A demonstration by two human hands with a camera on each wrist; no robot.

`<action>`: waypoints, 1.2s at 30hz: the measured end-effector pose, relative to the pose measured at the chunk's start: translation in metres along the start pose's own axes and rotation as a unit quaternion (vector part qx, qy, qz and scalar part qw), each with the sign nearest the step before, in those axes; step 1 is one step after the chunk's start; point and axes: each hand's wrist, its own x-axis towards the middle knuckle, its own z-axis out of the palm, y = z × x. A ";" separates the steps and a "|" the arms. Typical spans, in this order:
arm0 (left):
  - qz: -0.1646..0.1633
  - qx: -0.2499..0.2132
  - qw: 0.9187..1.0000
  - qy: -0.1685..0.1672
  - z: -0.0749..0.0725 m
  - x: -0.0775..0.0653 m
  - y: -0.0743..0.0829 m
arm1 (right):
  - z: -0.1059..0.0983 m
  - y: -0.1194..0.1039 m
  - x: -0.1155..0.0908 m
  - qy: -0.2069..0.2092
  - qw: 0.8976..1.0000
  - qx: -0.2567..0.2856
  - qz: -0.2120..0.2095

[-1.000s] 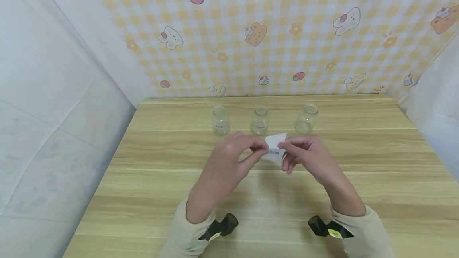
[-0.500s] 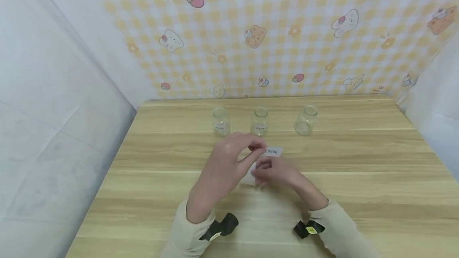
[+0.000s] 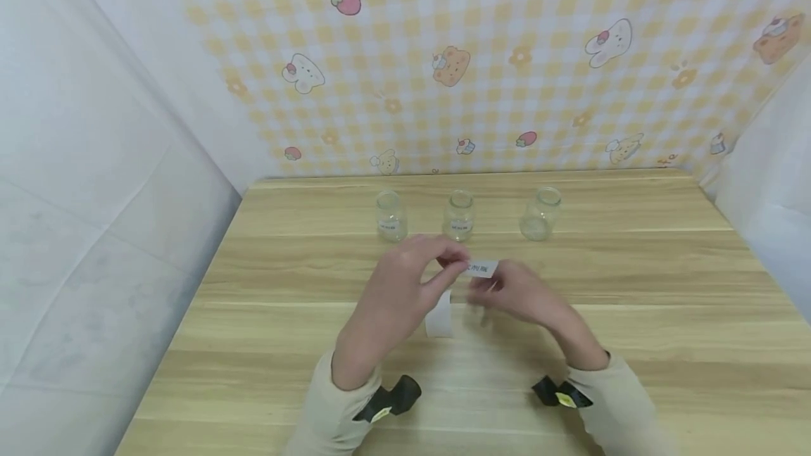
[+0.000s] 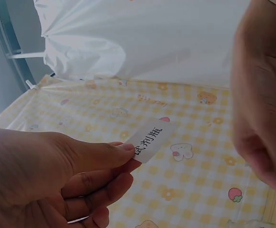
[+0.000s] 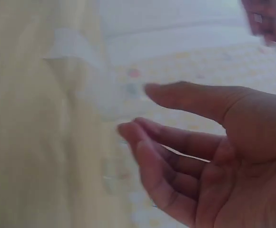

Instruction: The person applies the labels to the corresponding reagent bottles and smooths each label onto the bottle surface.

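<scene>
My left hand point(image 3: 408, 294) pinches one end of a small white label point(image 3: 484, 269) between thumb and index finger. Black printed characters run along the label point(image 4: 148, 141) in the left wrist view. Just right of it, my right hand point(image 3: 522, 294) is blurred by motion. Its thumb and loosely bent fingers stand apart with nothing between them in the right wrist view. A white slip of paper point(image 3: 439, 317) lies below the left hand's fingers, on the wooden table point(image 3: 285, 343); its upper end is hidden by that hand.
Three glass jars stand in a row toward the back. The left jar point(image 3: 391, 213) and middle jar point(image 3: 459, 213) carry printed labels; none shows on the right jar point(image 3: 541, 215). A yellow checked cloth point(image 3: 405, 111) hangs behind the table, and white sheeting point(image 3: 95, 195) rises on the left.
The white paper, earlier in both hands with the label, has come away and been let go toward the table. My right hand moved down-left with it, then back right. The left hand keeps the label.
</scene>
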 end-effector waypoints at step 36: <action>-0.098 -0.089 0.991 -0.008 0.069 0.044 -0.029 | -0.061 -0.008 -0.033 0.203 0.978 -0.027 -0.032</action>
